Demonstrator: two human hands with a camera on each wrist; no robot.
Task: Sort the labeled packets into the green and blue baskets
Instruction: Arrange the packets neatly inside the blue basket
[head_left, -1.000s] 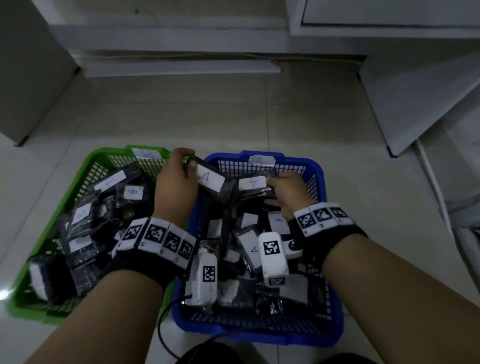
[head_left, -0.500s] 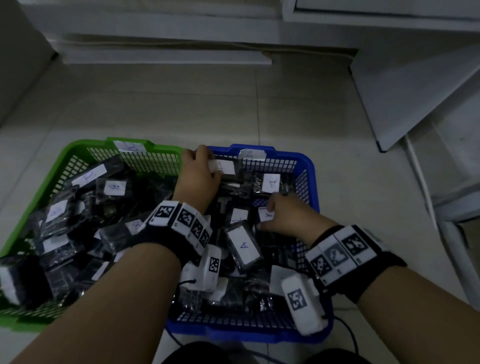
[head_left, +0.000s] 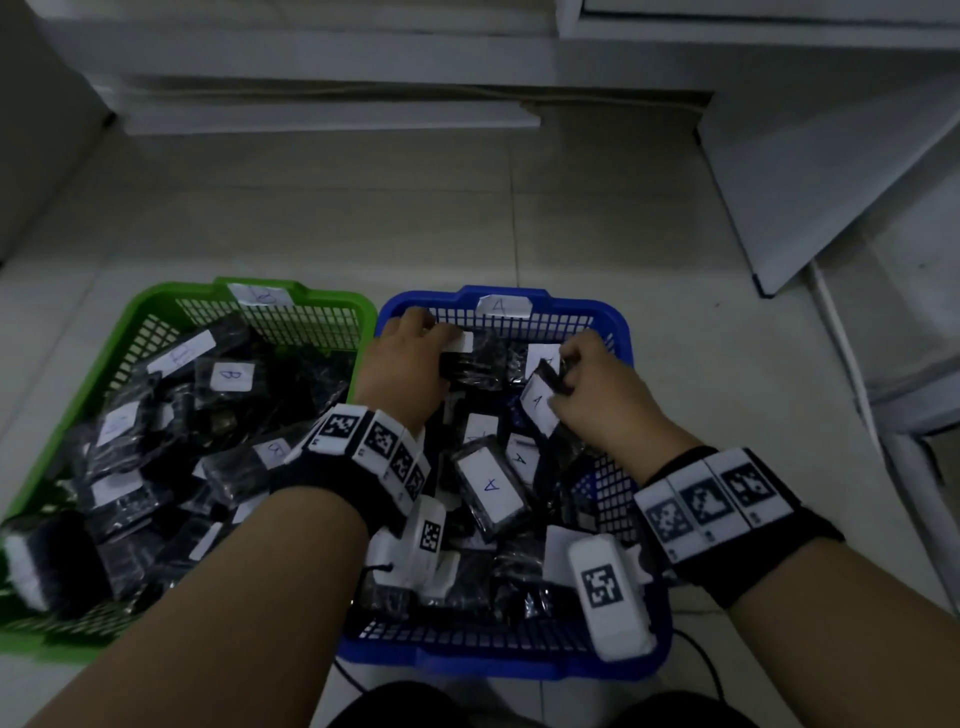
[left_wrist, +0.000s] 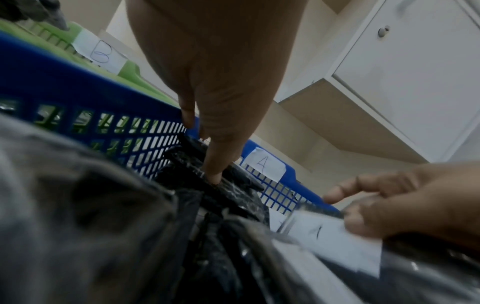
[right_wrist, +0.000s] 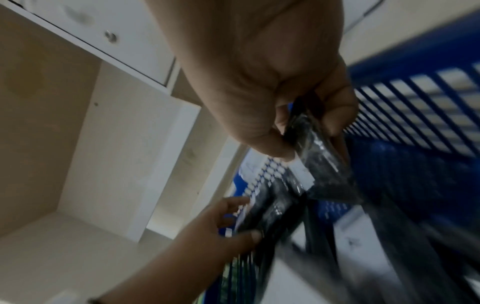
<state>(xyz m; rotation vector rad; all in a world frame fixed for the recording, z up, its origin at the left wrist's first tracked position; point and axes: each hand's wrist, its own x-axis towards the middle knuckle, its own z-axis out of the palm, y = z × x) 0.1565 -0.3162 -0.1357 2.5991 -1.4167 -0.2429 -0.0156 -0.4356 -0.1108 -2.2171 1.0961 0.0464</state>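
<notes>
Over the blue basket (head_left: 644, 644), heaped with packets up to its mesh walls, the right hand (head_left: 597, 395) pinches an A-labelled packet (head_left: 537, 402) lifted above the pile; farther back, the left hand (head_left: 402, 364) clasps a black packet (head_left: 467, 358) against the far rim, beside the green basket (head_left: 130, 332).
</notes>
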